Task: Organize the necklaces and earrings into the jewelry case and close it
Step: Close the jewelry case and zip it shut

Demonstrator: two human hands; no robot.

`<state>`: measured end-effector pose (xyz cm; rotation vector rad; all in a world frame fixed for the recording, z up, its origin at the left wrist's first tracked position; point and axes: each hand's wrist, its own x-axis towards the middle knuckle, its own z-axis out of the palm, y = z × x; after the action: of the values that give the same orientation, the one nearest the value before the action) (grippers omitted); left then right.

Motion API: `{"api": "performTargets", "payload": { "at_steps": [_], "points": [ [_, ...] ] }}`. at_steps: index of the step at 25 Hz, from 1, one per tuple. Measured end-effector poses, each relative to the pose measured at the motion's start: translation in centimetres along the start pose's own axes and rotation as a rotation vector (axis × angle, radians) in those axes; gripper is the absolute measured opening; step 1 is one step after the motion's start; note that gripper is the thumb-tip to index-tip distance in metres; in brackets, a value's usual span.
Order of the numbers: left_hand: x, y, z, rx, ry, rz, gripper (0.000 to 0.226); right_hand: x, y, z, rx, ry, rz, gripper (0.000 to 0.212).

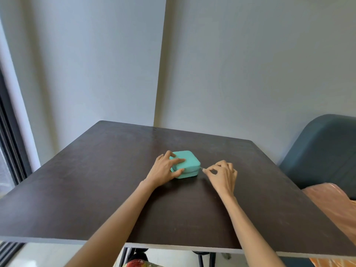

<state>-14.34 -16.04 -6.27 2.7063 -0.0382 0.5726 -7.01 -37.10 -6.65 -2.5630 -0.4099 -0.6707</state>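
A small turquoise jewelry case [189,164] lies with its lid down in the middle of the dark table [96,189]. My left hand [165,169] rests on the case's left side, fingers spread over the lid and thumb against the front wall. My right hand [221,174] is just right of the case and pinches the small metal zipper pull [201,168] at the case's right corner between thumb and forefinger. No necklaces or earrings are in sight.
A dark blue-grey chair [323,151] stands at the table's right. Orange-pink cloth [335,205] lies at the right edge. Pale walls rise behind the table, and a dark window frame [9,143] runs down the left.
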Motion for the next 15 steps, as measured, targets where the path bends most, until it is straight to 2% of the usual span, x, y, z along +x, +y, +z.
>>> {"api": "performTargets", "payload": {
  "at_steps": [1, 3, 8, 12, 15],
  "points": [
    [0.4, -0.6, -0.1, 0.035, -0.02, 0.034, 0.066, 0.3, 0.1, 0.2, -0.004, -0.007, -0.024, 0.016],
    [1.3, -1.7, -0.1, 0.07, -0.015, 0.03, 0.056, 0.5, -0.3, 0.8, -0.001, 0.001, -0.101, 0.015],
    [2.2, 0.0, 0.5, 0.014, 0.173, -0.187, 0.039, 0.3, -1.1, 1.6, 0.017, 0.077, -0.179, 0.013],
    [4.1, 4.3, 1.8, 0.194, 0.078, -0.32, 0.072, 0.3, -1.1, 1.7, -0.001, 0.081, -0.215, 0.013],
    [5.3, 5.0, 1.8, 0.17, 0.032, -0.301, 0.067, 0.2, -1.0, 1.7, -0.011, 0.092, -0.197, 0.014]
  ]
}}
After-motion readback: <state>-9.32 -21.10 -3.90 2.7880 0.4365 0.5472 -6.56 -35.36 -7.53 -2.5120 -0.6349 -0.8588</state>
